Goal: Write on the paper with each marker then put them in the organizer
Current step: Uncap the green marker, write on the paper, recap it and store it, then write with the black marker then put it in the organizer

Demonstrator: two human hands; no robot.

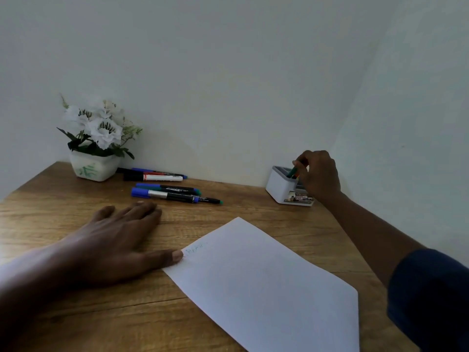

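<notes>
Right hand [318, 174] pinches green marker [292, 171] in organizer [279, 186] — left hand [114, 240] flat, thumb touching paper [266, 283].

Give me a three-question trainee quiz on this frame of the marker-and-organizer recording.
1. True or false: the right hand is lowering a green marker into the white organizer.
2. Where does the left hand rest? A) inside the organizer B) flat on the wooden table, thumb touching the paper's edge C) on the flower pot
3. Fill in: the markers still waiting lie on the table between the flower pot and the ____.

Key: 1 true; 2 B; 3 organizer
</notes>
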